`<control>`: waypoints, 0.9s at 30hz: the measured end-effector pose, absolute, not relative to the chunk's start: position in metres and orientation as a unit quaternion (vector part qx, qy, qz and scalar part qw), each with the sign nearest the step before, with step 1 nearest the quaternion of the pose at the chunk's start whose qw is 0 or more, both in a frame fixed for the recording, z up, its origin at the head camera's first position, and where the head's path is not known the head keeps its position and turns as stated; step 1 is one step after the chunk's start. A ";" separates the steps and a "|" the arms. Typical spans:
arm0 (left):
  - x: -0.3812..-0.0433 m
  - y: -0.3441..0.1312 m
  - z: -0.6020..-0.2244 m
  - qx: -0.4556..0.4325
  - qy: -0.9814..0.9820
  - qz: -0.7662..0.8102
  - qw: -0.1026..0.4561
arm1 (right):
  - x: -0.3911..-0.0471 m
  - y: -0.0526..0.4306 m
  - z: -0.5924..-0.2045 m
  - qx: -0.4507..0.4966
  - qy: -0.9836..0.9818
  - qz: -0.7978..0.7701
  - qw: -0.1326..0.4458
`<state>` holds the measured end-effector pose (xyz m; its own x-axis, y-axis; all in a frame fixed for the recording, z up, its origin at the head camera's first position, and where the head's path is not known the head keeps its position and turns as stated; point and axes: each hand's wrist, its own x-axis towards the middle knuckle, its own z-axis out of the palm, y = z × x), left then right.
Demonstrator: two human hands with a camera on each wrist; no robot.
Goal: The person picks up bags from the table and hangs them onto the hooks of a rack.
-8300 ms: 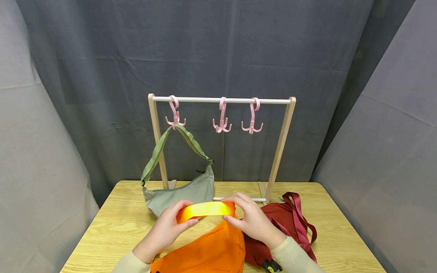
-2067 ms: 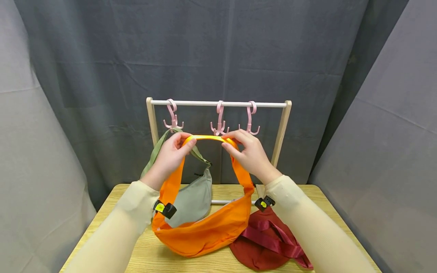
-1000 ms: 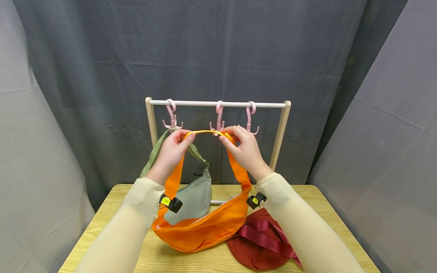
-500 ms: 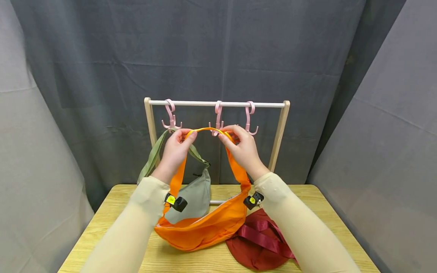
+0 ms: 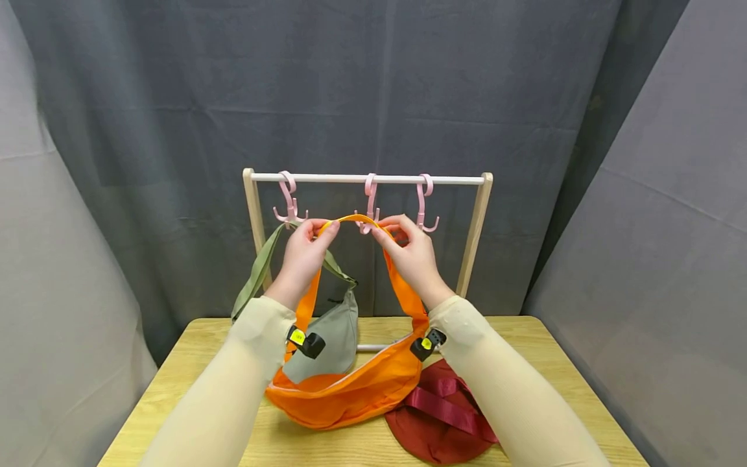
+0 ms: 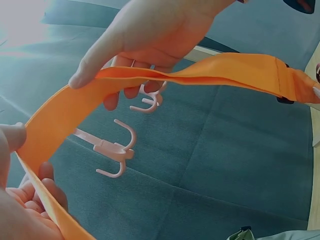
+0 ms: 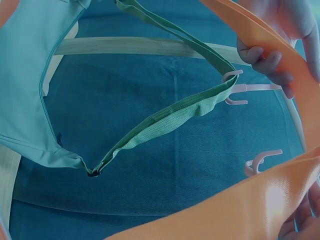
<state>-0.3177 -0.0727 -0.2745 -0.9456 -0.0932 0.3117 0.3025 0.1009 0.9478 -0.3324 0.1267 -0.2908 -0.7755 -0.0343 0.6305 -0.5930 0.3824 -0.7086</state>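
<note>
An orange shoulder bag (image 5: 350, 395) hangs by its strap (image 6: 230, 70) between my two hands, its body low over the table. My left hand (image 5: 303, 256) pinches the strap between thumb and fingers on the left of its top. On the right of the top, my right hand (image 5: 413, 256) pinches it the same way. The strap's peak overlaps the middle pink hook (image 5: 370, 201) in the head view. In the left wrist view a pink hook (image 6: 115, 151) shows behind the strap, apart from it. A grey-green bag (image 7: 30, 80) hangs by its strap (image 7: 170, 120) from the left hook (image 5: 288, 201).
A rack with a white rail (image 5: 327, 178) and wooden posts stands at the back of the wooden table (image 5: 192, 363). The right pink hook (image 5: 423, 204) hangs bare. A dark red bag (image 5: 438, 428) lies on the table under my right forearm. Grey curtains (image 5: 175, 117) surround the table.
Both hands lifted the orange bag off the front of the table toward the rack. Over the last second the strap's top rose slightly and bowed upward near the middle hook.
</note>
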 end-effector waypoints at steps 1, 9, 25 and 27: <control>-0.318 -0.073 -0.275 -0.069 -0.727 -0.667 0.147 | -0.333 0.127 -0.291 0.196 -0.786 0.522 0.267; -0.324 -0.069 -0.278 -0.065 -0.731 -0.665 0.140 | -0.334 0.127 -0.294 0.178 -0.785 0.532 0.263; -0.331 -0.067 -0.276 -0.053 -0.728 -0.672 0.128 | -0.338 0.125 -0.295 0.160 -0.781 0.542 0.264; -0.333 -0.067 -0.276 -0.050 -0.731 -0.669 0.122 | -0.339 0.125 -0.295 0.157 -0.781 0.543 0.264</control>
<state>-0.3331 -0.0667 -0.2762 -0.9651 -0.0895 0.2460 0.2372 0.0987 0.9664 -0.3388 0.1251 -0.2952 -0.8111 0.0408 0.5835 -0.5326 0.3609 -0.7655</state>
